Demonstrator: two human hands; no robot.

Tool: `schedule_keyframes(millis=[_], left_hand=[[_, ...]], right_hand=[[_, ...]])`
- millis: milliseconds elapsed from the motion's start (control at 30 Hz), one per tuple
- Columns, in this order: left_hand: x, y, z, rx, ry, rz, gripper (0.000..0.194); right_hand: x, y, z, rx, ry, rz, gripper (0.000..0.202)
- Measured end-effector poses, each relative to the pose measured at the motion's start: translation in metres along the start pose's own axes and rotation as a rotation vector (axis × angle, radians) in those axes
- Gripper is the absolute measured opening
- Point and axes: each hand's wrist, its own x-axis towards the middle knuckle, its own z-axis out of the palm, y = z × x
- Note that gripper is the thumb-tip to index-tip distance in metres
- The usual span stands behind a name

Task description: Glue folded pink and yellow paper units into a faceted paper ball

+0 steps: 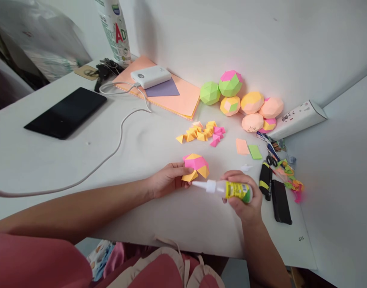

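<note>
Between the thumb and fingers of my left hand (168, 179) is a partly built paper ball (196, 163) in pink and orange-yellow. My right hand (246, 196) wraps round a glue bottle (237, 191) with a yellow and green label. The bottle lies tilted nearly level, and its white nozzle points left at the lower edge of the paper ball. Whether the tip touches the paper I cannot tell. Behind the hands lie several small folded paper pieces, yellow ones (198, 133) and pink ones (217, 136).
Finished paper balls (230, 84) line the wall, beside a white box (300, 120). Scissors (271, 160), a black phone (281, 202) and paper scraps are at the right. At the left lie a black tablet (66, 113), a power bank (151, 77) and its white cable (121, 134).
</note>
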Motion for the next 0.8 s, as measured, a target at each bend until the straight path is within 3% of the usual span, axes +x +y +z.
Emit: schedule_keyframes(millis=[100,200,267,367,433,600,700,800], left_hand=[[-0.003,0.002,0.001,0.018,-0.053,-0.001,0.015],[-0.006,0.004,0.004,0.063,-0.121,0.005,0.013],[-0.007,0.005,0.005,0.083,-0.130,0.019,0.013],[-0.006,0.004,0.005,0.064,-0.084,0.047,0.014],[-0.005,0.003,0.005,0.038,-0.049,0.060,0.014],[-0.002,-0.001,0.003,0.010,-0.015,0.076,0.014],[-0.003,-0.002,0.003,0.019,-0.012,0.094,0.015],[-0.003,-0.002,0.003,0.037,-0.020,0.094,0.017]], right_hand=[[0.004,0.019,-0.010,0.053,0.131,0.091,0.026],[0.010,0.047,-0.019,-0.140,0.266,0.096,0.029],[0.013,0.065,-0.024,-0.443,0.264,0.086,0.027],[0.014,0.081,-0.029,-0.805,0.146,0.034,0.019],[0.016,0.082,-0.030,-0.897,0.109,-0.027,0.017],[0.043,0.057,-0.011,-0.824,0.283,-0.266,0.014],[0.081,0.042,0.018,-0.749,0.026,-0.072,0.026],[0.124,0.042,0.049,-0.864,-0.269,0.394,0.040]])
